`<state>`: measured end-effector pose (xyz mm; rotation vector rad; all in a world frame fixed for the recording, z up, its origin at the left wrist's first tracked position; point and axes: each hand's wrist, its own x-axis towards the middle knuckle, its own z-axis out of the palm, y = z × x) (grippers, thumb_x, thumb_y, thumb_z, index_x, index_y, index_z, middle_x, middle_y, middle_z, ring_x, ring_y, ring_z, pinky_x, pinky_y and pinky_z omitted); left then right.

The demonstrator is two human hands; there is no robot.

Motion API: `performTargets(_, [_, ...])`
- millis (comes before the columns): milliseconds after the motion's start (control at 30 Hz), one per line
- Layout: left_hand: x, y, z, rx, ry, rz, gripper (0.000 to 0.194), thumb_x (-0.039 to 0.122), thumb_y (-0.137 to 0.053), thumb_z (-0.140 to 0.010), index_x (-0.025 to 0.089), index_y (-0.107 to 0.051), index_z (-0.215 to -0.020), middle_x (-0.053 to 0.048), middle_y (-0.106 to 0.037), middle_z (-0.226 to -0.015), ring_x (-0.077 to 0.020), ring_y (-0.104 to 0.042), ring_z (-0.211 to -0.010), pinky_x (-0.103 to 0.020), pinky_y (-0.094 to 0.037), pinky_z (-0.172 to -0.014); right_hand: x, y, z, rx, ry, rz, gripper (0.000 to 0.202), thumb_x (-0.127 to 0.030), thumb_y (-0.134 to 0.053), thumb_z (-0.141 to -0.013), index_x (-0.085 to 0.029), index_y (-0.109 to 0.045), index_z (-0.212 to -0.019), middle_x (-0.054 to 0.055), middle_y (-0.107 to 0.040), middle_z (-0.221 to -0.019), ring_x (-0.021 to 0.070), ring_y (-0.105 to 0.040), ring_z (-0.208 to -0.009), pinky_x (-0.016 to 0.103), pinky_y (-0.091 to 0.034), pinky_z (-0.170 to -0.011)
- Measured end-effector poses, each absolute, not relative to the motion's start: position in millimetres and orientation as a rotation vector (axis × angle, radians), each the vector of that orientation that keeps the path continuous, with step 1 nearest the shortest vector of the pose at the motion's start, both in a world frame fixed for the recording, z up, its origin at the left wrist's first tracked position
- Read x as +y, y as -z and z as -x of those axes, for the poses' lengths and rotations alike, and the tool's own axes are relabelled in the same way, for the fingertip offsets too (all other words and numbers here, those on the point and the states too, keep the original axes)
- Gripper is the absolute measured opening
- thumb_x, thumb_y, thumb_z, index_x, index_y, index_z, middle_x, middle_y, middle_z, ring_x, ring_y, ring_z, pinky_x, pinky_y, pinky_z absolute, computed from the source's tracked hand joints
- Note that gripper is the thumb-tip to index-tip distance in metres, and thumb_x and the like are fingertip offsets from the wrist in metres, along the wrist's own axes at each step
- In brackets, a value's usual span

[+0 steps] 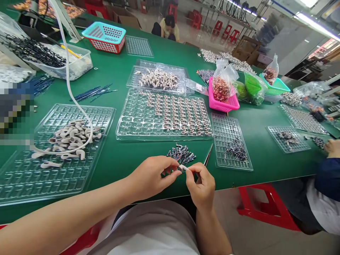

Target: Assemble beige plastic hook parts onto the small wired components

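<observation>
My left hand [156,175] pinches near the left end of a small white earbud shell [183,167]. Its other end is between the thumb and fingers of my right hand [201,182], which also has dark pointed tweezers [208,155] tucked in it, tips up and away from me. Whether a tiny part sits between my left fingertips I cannot make out. Just beyond my hands lies a pile of small dark wired parts [181,153]. Behind it, a clear tray [132,122] has rows of shells standing in its right-hand pockets.
More shells [73,138] lie loose on a left tray under a white cable [69,81], and others [159,78] on a back tray. A pink basket [224,105] holds bagged copper-coloured parts. At right is a tray of dark parts [236,148]; a co-worker's hand [332,148] is farther right.
</observation>
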<state>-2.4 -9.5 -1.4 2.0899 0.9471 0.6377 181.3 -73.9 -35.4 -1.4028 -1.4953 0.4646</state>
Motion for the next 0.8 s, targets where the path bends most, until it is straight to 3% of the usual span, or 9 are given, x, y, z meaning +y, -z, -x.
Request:
performTargets(267, [-10, 1, -1, 0.981, -0.61, -2.092, 0.014, 0.021, -0.056, -0.089, 0.017, -0.069, -0.087, -0.001, -0.07, -0.072, -0.0133, -0.062, -0.064, -0.023, -0.044, -0.061, -75, 38, -184, -1.56, -0.399, 1.403, 0.008, -0.018, -0.059, -0.091, -0.021, -0.06, -0.084, -0.003, -0.06, -0.072, 0.0101, -0.056, -0.063, 0.022, -0.046, -0.061])
performTargets(467, [-6, -22, 13, 1.092, -0.532, -2.272, 0.012, 0.021, -0.057, -0.086, 0.018, -0.068, -0.087, -0.004, -0.072, -0.078, -0.0181, -0.065, -0.072, -0.027, -0.046, -0.066, -71, 42, -191, -1.67, -0.338, 1.358, 0.009, -0.03, -0.062, -0.091, -0.023, -0.067, -0.096, 0.003, -0.071, -0.087, 0.0164, -0.068, -0.074, 0.025, -0.053, -0.066])
performTargets(667, [4, -46, 94, 1.606, -0.54, -2.225, 0.02, 0.026, -0.047, -0.092, 0.02, -0.066, -0.089, -0.004, -0.071, -0.084, -0.0191, -0.064, -0.074, -0.029, -0.047, -0.066, -71, 42, -192, -1.675, -0.358, 1.299, 0.012, -0.031, -0.061, -0.092, -0.024, -0.066, -0.1, 0.004, -0.073, -0.091, 0.0172, -0.07, -0.071, 0.027, -0.056, -0.063])
performTargets(800, [17, -40, 159, 2.093, -0.387, -2.22, 0.023, 0.034, -0.047, -0.091, 0.02, -0.065, -0.085, -0.009, -0.072, -0.086, -0.0275, -0.066, -0.083, -0.036, -0.05, -0.072, -71, 40, -190, -1.675, -0.404, 1.24, 0.01, -0.026, -0.06, -0.092, -0.023, -0.065, -0.1, 0.003, -0.071, -0.087, 0.0155, -0.068, -0.07, 0.026, -0.055, -0.063])
